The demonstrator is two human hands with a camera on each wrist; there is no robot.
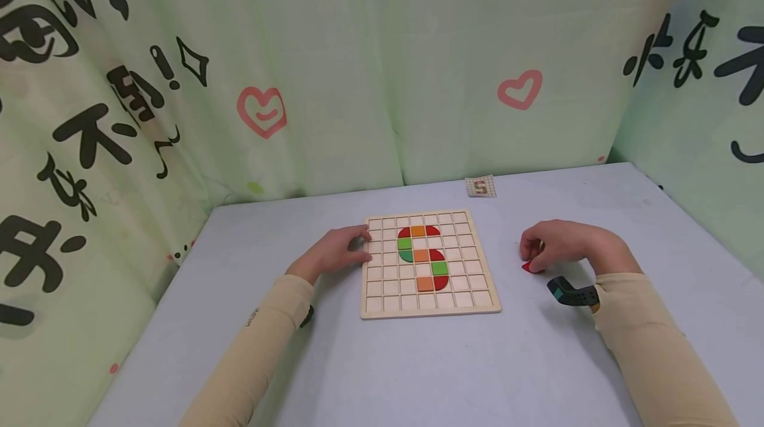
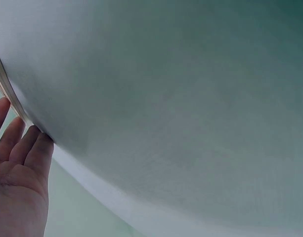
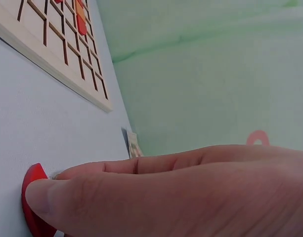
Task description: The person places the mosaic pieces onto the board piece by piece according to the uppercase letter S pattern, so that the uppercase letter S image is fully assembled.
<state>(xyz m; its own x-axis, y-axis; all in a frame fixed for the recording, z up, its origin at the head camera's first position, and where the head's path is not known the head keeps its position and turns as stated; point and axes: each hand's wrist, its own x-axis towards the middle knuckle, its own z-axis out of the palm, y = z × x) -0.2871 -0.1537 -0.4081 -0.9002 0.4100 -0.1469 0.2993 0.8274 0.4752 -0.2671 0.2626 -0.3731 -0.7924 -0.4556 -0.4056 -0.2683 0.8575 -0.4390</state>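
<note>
On the table lies a square wooden grid board [image 1: 390, 307]. Some of its cells hold coloured pieces in an S-like curve: orange squares [image 1: 421, 255], light green squares [image 1: 439, 268], red rounded-corner pieces [image 1: 441, 282] and one dark green rounded-corner piece [image 1: 406, 256]. My left hand [image 1: 335, 252] touches the board's left edge with its fingertips, the fingers fairly straight in the left wrist view. Right of the board, my right hand [image 1: 562, 246] pinches a red rounded-corner piece [image 3: 34, 174] low at the tabletop. The thumb covers part of this piece.
A small card [image 1: 480, 186] with a gridded S pattern lies near the table's back edge, behind the board. Light green curtains [image 1: 382, 69] with black writing and red hearts hang behind and beside the white table [image 1: 418, 374].
</note>
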